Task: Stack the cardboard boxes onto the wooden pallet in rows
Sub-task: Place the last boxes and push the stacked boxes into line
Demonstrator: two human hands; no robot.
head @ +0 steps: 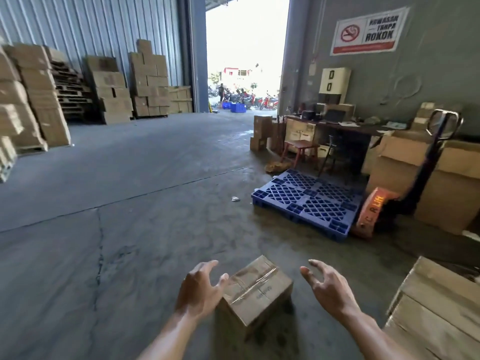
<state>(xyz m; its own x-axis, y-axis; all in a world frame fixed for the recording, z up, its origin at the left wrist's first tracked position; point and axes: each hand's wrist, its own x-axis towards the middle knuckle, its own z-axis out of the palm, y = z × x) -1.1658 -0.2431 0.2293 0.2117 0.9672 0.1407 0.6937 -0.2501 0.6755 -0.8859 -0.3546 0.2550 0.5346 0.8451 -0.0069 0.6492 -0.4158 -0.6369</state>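
Observation:
A taped cardboard box [255,291] stands on the concrete floor just in front of me. My left hand [200,289] hovers at its left side, fingers spread, thumb close to the box's top edge. My right hand [328,288] is held apart to the right of the box, fingers spread and lightly bent, holding nothing. At the lower right edge lies a wooden pallet [436,307], only partly in view.
A blue plastic pallet [306,201] lies on the floor ahead right, beside an orange hand pallet truck [374,211]. Large cartons [449,183], a desk [337,126] and a red stool [298,149] line the right wall. Stacks of boxes [33,94] stand at the left.

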